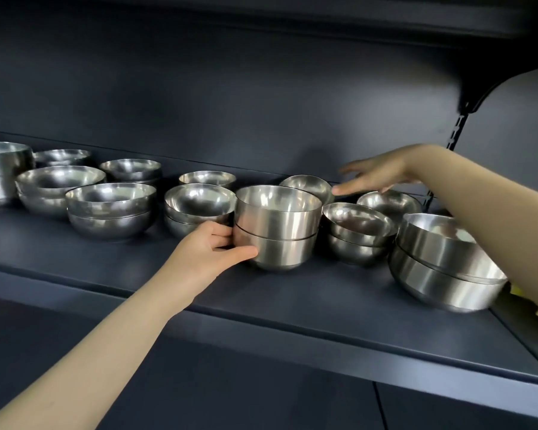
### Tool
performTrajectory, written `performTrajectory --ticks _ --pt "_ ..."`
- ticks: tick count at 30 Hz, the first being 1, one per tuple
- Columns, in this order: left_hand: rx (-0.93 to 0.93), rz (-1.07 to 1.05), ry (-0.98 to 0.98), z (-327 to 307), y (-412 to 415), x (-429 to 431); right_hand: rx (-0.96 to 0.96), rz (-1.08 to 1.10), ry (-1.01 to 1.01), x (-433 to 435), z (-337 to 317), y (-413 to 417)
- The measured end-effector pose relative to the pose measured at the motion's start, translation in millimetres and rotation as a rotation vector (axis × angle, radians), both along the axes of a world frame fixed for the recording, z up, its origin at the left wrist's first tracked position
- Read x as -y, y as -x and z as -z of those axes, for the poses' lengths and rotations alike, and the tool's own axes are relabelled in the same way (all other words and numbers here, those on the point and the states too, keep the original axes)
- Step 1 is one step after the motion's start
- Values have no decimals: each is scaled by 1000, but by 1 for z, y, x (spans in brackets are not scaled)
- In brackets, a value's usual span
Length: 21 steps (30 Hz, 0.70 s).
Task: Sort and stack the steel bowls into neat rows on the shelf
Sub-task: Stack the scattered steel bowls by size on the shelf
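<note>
Several steel bowls stand on a dark shelf (292,308). My left hand (213,249) grips the lower left side of a straight-walled stack of two bowls (277,228) at the shelf's middle. My right hand (375,173) hovers with fingers spread at the back, above a tilted single bowl (308,184) and a small round bowl (389,203). A stack of small bowls (356,234) sits right of the gripped stack. A large stack (441,262) stands at the far right, partly behind my right forearm.
To the left stand more stacks: small round bowls (199,209), wider bowls (111,212), a broad bowl stack (58,187) and a tall pot-like stack (0,172) at the edge. The shelf's front strip is bare. A bracket (475,103) and upper shelf hang above right.
</note>
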State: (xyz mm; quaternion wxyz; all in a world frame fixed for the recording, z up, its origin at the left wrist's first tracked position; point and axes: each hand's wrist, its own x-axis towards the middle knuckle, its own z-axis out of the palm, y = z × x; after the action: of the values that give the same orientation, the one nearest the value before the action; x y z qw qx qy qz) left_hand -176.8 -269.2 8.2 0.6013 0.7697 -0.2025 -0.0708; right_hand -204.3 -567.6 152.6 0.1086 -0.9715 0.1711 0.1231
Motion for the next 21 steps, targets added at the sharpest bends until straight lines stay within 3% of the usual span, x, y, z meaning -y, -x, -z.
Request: performTrajectory --ticks 3,10,21 --pt "-32 -2 5 0 -1 -1 77 3 -36 4 3 -24" --pt "-40 -2 5 1 -2 -1 -57 27 -168 12 36 -57" --pt "-53 4 12 3 -9 0 15 84 -188 17 40 -62"
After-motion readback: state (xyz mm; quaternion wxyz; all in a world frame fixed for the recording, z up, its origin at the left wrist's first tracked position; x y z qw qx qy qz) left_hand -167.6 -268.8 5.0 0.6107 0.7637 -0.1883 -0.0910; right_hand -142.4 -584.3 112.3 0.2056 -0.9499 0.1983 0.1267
